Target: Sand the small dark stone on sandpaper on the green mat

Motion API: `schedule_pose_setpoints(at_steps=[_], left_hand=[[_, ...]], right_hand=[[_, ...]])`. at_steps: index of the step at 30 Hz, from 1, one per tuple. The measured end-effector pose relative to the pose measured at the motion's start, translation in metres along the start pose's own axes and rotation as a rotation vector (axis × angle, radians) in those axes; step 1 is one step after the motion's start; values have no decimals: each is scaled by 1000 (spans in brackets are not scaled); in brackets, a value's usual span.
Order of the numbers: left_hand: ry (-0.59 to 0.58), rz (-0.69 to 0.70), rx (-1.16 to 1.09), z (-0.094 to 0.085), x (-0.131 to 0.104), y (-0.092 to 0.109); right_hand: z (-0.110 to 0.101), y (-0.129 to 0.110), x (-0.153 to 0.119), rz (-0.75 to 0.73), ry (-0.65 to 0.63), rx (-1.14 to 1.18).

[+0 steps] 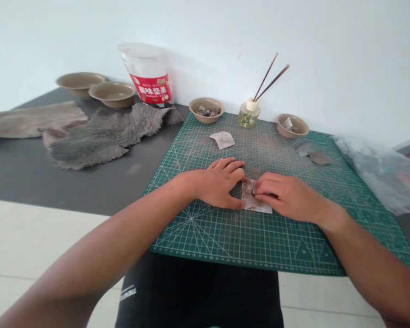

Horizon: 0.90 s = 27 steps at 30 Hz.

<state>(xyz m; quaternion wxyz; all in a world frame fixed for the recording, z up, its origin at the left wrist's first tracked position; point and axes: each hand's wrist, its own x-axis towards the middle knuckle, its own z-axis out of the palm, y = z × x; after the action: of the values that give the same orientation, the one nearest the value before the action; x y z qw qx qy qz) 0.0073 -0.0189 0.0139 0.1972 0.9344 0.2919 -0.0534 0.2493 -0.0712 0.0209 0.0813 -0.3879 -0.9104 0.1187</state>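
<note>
A small whitish sheet (pixel 258 207) smeared with brown dust lies flat on the green cutting mat (pixel 212 237). Along its left edge, my left hand (pixel 222 184) rests with fingers spread, its thumb and forefinger touching the sheet. My right hand (pixel 282 193) is over the sheet's right part, fingertips pinched together and pressed down on it. Something small and dark shows at those fingertips, too little of it to name. Farther back on the mat lies another whitish sheet (pixel 222 140), curled up at one side.
Behind are a bowl of small dark pieces (pixel 207 119), a reed diffuser (pixel 248 116) and a bowl with paper scraps (pixel 293 132). Small grey-brown squares (pixel 319 158) and a clear plastic bag (pixel 372 168) are right. Left are fuzzy grey cloths (pixel 99 136), two bowls (pixel 112 98) and a plastic tub (pixel 150 86).
</note>
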Motion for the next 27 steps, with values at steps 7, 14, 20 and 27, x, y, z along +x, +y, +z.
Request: schedule_pose_setpoints(at_steps=[7,14,20,27], left_hand=[[8,2,-1,1,2,-2],[5,-12,-5,0,1,-1],[-4,-12,3,0,1,1],[9,-16,3,-1,1,1]], right_hand=[[0,1,-1,74,55,-56],[1,1,-2,64,74,-26],[5,-6,0,0,26,44],[2,-1,-1,80,51,13]])
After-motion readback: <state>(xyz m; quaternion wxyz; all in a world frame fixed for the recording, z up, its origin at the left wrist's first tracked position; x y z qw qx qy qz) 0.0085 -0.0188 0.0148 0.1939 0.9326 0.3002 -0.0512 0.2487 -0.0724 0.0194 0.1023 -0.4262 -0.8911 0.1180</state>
